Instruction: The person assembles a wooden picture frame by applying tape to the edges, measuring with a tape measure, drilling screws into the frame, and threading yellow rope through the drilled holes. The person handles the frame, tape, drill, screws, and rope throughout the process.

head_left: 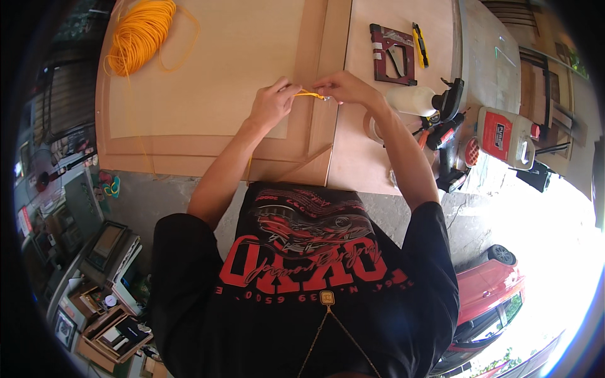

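Over the wooden panel, my left hand (pixel 273 103) pinches a yellow cord (pixel 307 94) between thumb and fingers. To its right, my right hand (pixel 345 88) is closed on the other end of the short stretch, its fingertips pressed together. A small shiny metal piece (pixel 326 98) shows at the cord's end by the right fingers; its exact kind is too small to tell. The cord looks doubled or knotted there. Toward the far left lies a large coil of the same yellow cord (pixel 142 34), from which a strand trails over the near table edge.
Right of my hands lie a maroon staple gun (pixel 394 55), a yellow utility knife (pixel 420 45), a white spray bottle (pixel 409 100), a tape roll (pixel 371 125) and a black-and-red power tool (pixel 443 133). A jug with a red label (pixel 504 138) stands farther right. The wooden panel (pixel 214 82) has raised borders.
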{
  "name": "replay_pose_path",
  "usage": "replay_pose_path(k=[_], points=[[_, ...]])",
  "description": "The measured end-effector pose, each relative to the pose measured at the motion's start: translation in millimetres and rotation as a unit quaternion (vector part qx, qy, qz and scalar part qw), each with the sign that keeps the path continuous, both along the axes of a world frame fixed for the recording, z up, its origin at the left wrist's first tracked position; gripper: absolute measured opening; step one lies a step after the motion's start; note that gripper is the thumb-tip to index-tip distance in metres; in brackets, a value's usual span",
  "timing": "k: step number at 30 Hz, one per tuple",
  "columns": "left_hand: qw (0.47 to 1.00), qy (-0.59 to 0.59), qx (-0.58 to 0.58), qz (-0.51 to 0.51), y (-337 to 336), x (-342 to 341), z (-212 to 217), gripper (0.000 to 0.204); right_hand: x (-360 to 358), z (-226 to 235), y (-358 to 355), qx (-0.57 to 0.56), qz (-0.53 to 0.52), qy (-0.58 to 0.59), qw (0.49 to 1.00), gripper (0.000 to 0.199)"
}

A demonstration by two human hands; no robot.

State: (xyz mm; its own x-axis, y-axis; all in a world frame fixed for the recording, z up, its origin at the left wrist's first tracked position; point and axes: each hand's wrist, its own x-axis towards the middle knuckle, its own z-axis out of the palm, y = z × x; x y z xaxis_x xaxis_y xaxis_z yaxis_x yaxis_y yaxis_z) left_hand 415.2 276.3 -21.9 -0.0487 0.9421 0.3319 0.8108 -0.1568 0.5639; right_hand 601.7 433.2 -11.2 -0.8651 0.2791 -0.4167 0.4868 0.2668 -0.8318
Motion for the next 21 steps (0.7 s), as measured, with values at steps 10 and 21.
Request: replay_pose_path(k=[10, 21], points=[[0.998, -0.056, -0.021, 0.017, -29.6, 16.8, 3.2, 0.017, -8.6, -7.8, 5.1, -0.056, 0.034, -0.02, 0.998, 0.021], [0.898, -0.197, -0.393, 0.028, 5.9, 10.3, 1.6, 0.025, 26.4, -9.0, -41.0, -0.039, -0.161, 0.128, 0.978, 0.015]])
